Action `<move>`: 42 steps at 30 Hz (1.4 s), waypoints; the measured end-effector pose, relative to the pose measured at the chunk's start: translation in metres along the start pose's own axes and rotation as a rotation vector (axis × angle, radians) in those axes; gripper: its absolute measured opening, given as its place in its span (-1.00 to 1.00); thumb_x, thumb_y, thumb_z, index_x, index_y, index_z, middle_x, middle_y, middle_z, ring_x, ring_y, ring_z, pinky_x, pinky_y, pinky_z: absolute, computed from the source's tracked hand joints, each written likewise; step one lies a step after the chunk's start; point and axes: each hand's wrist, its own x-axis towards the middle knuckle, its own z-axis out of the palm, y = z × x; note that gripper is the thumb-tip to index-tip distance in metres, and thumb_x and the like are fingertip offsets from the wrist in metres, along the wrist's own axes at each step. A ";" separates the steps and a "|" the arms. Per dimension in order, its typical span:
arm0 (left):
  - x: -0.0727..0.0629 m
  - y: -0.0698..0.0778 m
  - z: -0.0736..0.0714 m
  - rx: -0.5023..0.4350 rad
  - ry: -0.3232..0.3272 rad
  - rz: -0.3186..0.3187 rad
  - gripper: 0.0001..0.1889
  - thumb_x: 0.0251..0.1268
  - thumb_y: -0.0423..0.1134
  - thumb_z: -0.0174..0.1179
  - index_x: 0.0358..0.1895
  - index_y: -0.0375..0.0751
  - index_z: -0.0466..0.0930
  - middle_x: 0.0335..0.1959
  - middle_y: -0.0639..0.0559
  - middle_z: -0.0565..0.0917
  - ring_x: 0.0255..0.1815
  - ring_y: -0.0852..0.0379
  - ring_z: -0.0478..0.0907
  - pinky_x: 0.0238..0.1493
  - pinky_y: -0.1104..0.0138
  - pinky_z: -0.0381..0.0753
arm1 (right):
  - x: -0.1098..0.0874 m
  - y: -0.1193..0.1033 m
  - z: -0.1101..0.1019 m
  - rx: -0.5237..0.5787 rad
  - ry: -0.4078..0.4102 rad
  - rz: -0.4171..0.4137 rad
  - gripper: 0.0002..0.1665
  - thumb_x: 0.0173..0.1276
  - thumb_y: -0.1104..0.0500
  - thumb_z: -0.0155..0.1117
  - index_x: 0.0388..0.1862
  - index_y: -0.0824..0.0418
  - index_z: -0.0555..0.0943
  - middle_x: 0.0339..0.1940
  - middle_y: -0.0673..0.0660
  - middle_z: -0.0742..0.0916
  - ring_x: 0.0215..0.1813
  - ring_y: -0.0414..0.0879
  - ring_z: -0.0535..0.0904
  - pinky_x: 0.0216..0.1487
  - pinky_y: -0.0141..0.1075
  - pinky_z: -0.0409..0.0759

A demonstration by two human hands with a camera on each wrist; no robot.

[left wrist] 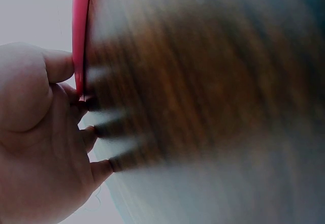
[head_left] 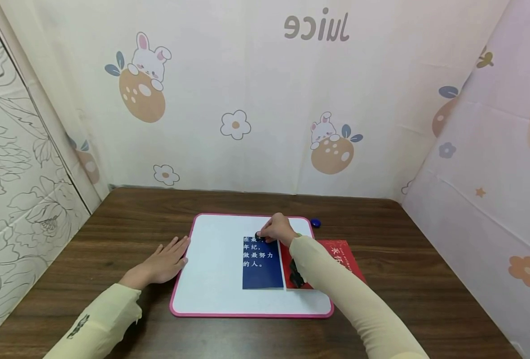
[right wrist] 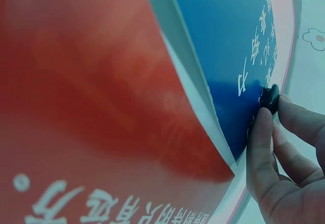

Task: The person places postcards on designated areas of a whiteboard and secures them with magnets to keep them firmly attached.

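My right hand (head_left: pixel 279 228) pinches a small black round magnet (right wrist: pixel 270 99) between thumb and fingers, at the top edge of a blue card (head_left: pixel 262 275) with white characters. The card lies on a white board (head_left: pixel 213 269) with a pink rim. Spread fingers of my left hand (head_left: pixel 163 262) touch the board's left rim, and the palm side is toward the table. Right of the blue card, red printed card (head_left: pixel 348 257) shows on both sides of my right forearm. Whether it is one piece or two, the sleeve hides.
A blue round magnet (head_left: pixel 316 223) sits on the dark wooden table (head_left: pixel 408 279), just off the board's upper right corner. A printed curtain (head_left: pixel 265 164) stands behind the table, with more hanging cloth to the left and right.
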 end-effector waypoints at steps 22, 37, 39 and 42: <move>-0.001 0.000 0.003 0.001 -0.002 -0.013 -0.40 0.51 -0.21 -0.13 0.46 -0.46 -0.04 0.47 -0.39 0.00 0.46 -0.38 -0.18 0.30 -0.30 -0.24 | -0.003 0.000 -0.006 0.033 0.003 0.008 -0.86 0.18 0.29 0.41 -0.36 0.40 0.71 -0.46 0.19 0.72 -0.43 -0.03 0.70 -0.32 -0.29 0.66; 0.000 0.000 0.002 0.003 -0.011 -0.015 -0.39 0.51 -0.20 -0.14 0.46 -0.46 -0.05 0.47 -0.39 -0.01 0.47 -0.37 -0.19 0.30 -0.30 -0.25 | -0.008 0.004 -0.047 -0.003 0.060 0.105 -0.82 0.24 0.21 0.39 -0.32 0.35 0.70 -0.30 0.24 0.72 -0.37 -0.02 0.70 -0.19 -0.22 0.65; 0.001 0.000 0.002 0.001 -0.012 -0.012 -0.39 0.52 -0.19 -0.14 0.46 -0.46 -0.05 0.47 -0.40 -0.01 0.46 -0.38 -0.19 0.30 -0.30 -0.25 | -0.009 0.005 -0.052 0.004 0.069 0.119 -0.81 0.24 0.21 0.38 -0.30 0.36 0.68 -0.28 0.25 0.72 -0.36 -0.02 0.71 -0.17 -0.21 0.65; 0.000 0.000 0.001 0.000 -0.013 -0.009 -0.39 0.52 -0.18 -0.14 0.45 -0.47 -0.04 0.46 -0.41 0.00 0.46 -0.38 -0.18 0.30 -0.31 -0.24 | -0.012 0.008 -0.059 0.016 0.079 0.124 -0.80 0.25 0.23 0.37 -0.27 0.38 0.67 -0.27 0.26 0.71 -0.32 0.01 0.71 -0.16 -0.20 0.65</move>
